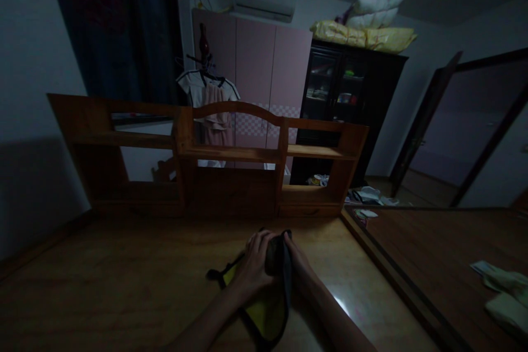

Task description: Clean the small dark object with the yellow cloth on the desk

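A yellow fabric piece with black edging (266,316), perhaps a pouch or small bag, lies on the pale wooden surface (144,280) in front of me. Its right part stands up as a dark grey flap (287,275). My left hand (256,259) curls over a dark, rounded object (273,256) at the flap's left side; its kind is too dim to make out. My right hand (299,258) pinches the flap's upper edge, thumb on top. A dark tab sticks out at the left corner of the fabric.
Along the far side runs a low wooden shelf unit (231,152). A raised wooden rail (383,269) borders the surface on the right. Pale cloths (509,291) lie beyond it. Pink wardrobe (253,66), black cabinet (350,88) and a door (424,115) stand behind.
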The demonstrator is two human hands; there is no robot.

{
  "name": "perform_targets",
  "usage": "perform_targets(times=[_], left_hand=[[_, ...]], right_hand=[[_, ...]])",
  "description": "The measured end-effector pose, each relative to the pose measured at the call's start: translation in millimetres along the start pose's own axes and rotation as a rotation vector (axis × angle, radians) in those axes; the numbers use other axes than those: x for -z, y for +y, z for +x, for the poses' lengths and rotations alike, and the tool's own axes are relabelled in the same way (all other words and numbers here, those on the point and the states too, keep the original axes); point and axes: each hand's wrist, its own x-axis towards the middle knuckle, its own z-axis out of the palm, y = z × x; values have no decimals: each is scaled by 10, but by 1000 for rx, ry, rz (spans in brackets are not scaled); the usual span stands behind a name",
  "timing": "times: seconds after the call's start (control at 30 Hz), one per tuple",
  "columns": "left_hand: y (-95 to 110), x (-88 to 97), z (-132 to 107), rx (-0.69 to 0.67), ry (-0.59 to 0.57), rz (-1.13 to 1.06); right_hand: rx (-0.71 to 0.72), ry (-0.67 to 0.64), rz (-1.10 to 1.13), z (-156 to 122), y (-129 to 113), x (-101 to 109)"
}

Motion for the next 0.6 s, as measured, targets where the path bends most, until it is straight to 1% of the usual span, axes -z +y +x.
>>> perform_targets(times=[0.13, 0.2, 0.33, 0.47, 0.6], left_hand=[[-48, -45, -4, -67, 16, 71], [-58, -56, -11, -101, 43, 95], [-45, -33, -20, -75, 99, 103], [-67, 9, -11, -84, 43, 88], [-122, 22, 11, -132, -17, 63]], right_hand=[[-20, 50, 24, 4, -31, -14], [-28, 41, 26, 7, -53, -25], [-51, -6, 65, 0, -81, -32], [-20, -47, 53, -13, -75, -16], [-56, -33, 12, -11, -48, -9]])
